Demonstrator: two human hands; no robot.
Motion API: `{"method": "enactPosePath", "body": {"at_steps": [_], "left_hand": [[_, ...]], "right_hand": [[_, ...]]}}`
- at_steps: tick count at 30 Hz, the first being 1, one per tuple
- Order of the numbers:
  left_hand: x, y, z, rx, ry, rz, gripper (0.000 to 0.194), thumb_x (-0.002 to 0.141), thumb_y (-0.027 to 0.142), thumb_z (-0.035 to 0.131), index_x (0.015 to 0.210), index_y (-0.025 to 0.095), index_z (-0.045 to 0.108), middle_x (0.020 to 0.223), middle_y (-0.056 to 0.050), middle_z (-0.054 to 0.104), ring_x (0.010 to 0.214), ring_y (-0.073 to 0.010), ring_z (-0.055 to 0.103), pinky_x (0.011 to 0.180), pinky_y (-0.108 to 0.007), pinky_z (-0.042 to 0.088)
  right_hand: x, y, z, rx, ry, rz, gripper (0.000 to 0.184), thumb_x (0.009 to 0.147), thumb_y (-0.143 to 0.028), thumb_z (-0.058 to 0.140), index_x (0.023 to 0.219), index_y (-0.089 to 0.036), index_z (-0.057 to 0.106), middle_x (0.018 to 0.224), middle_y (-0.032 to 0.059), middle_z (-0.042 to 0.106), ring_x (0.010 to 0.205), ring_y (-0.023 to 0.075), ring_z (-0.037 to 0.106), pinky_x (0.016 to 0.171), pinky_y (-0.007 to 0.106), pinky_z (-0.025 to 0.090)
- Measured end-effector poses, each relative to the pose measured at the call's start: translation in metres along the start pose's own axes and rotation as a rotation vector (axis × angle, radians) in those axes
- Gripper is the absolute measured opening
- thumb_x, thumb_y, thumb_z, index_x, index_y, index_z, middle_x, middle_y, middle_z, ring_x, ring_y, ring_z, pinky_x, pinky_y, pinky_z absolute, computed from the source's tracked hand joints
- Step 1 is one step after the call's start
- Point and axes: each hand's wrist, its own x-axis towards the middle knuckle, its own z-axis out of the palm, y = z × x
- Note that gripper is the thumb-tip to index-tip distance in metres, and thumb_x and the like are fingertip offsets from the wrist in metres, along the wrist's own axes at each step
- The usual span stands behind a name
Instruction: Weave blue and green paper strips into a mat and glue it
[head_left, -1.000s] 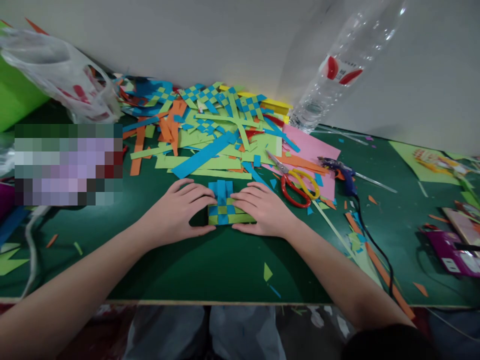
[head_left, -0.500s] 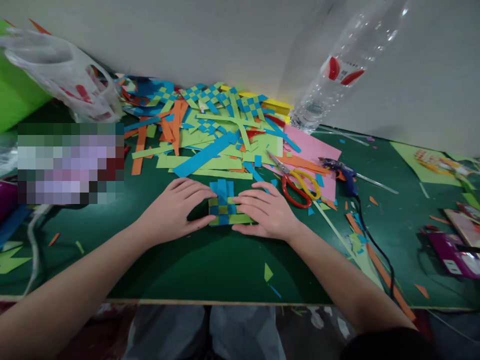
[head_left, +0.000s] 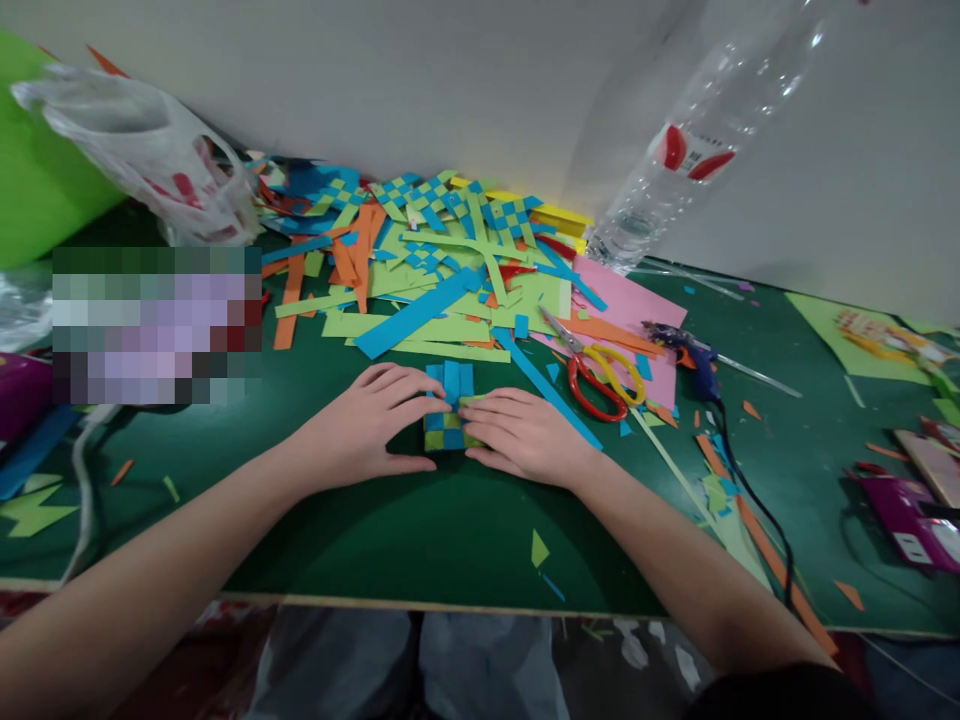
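Note:
A small blue-and-green woven paper piece (head_left: 444, 438) lies flat on the table between my hands. Blue strips stick out at its far side. The fingertips of my left hand (head_left: 367, 425) rest on its upper left part, the thumb spread apart by the near left corner. Over its right side, my right hand (head_left: 525, 435) has its fingers close together, gripping the edge and hiding the strip ends there. Red-and-yellow-handled scissors (head_left: 596, 365) lie beyond my right hand, and a long blue paper strip (head_left: 551, 390) runs just behind it.
Cut strips and finished woven pieces (head_left: 427, 195) are heaped along the wall. To the right are a blue glue gun (head_left: 697, 365) with its cord, a pink sheet (head_left: 626, 295) and a leaning plastic bottle (head_left: 675, 160). A plastic bag (head_left: 142, 150) stands at the back left.
The green strip that stuck out on the right is now folded in under my right fingers. My right hand has closed up, and my left fingers have moved further over the piece.

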Motion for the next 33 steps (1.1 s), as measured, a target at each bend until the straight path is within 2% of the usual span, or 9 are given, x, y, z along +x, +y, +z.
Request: {"method": "enactPosePath", "body": {"at_steps": [8, 16, 21, 28, 33], "left_hand": [[-0.0004, -0.0002, 0.0011, -0.055, -0.014, 0.066, 0.035, 0.09, 0.036, 0.063, 0.122, 0.024, 0.058, 0.132, -0.008, 0.062, 0.126, -0.0232, 0.054, 0.111, -0.043, 0.038], [-0.0005, -0.0033, 0.004, -0.099, 0.022, 0.109, 0.02, 0.095, 0.022, 0.052, 0.109, 0.026, 0.066, 0.117, -0.002, 0.072, 0.114, -0.0164, 0.064, 0.112, -0.039, 0.041], [-0.0027, -0.0051, 0.0064, -0.052, 0.073, 0.092, 0.02, 0.098, 0.024, 0.049, 0.106, 0.024, 0.068, 0.114, -0.001, 0.074, 0.109, -0.0159, 0.067, 0.107, -0.037, 0.048], [-0.0021, -0.0038, 0.0058, -0.047, 0.094, 0.076, 0.021, 0.099, 0.026, 0.047, 0.101, 0.024, 0.068, 0.11, -0.002, 0.075, 0.104, -0.0158, 0.07, 0.104, -0.036, 0.051], [0.0016, -0.002, 0.0041, -0.101, 0.064, 0.067, 0.017, 0.096, 0.031, 0.054, 0.096, 0.024, 0.069, 0.108, -0.001, 0.075, 0.105, -0.0164, 0.069, 0.104, -0.037, 0.05]], "right_hand": [[-0.0014, 0.0013, 0.0028, 0.133, 0.062, 0.064, 0.018, 0.095, -0.025, 0.057, 0.1, -0.016, 0.071, 0.105, 0.007, 0.077, 0.107, 0.019, 0.07, 0.094, 0.036, 0.057], [-0.0002, 0.002, 0.0029, 0.142, 0.105, 0.067, 0.016, 0.095, -0.025, 0.057, 0.097, -0.015, 0.069, 0.103, 0.0064, 0.077, 0.102, 0.0187, 0.071, 0.093, 0.036, 0.057], [-0.0001, -0.0004, -0.0009, 0.093, 0.157, 0.051, 0.026, 0.092, -0.038, 0.063, 0.1, -0.014, 0.069, 0.106, 0.0096, 0.076, 0.105, 0.0199, 0.071, 0.095, 0.037, 0.056], [0.0016, -0.0027, -0.0025, 0.019, 0.179, 0.005, 0.011, 0.093, -0.022, 0.061, 0.094, -0.017, 0.071, 0.103, 0.0047, 0.077, 0.102, 0.0157, 0.072, 0.096, 0.033, 0.057], [0.0012, -0.0027, -0.0013, 0.025, 0.185, -0.031, 0.009, 0.092, -0.021, 0.062, 0.089, -0.019, 0.07, 0.101, 0.0034, 0.078, 0.098, 0.0146, 0.072, 0.093, 0.033, 0.058]]}}
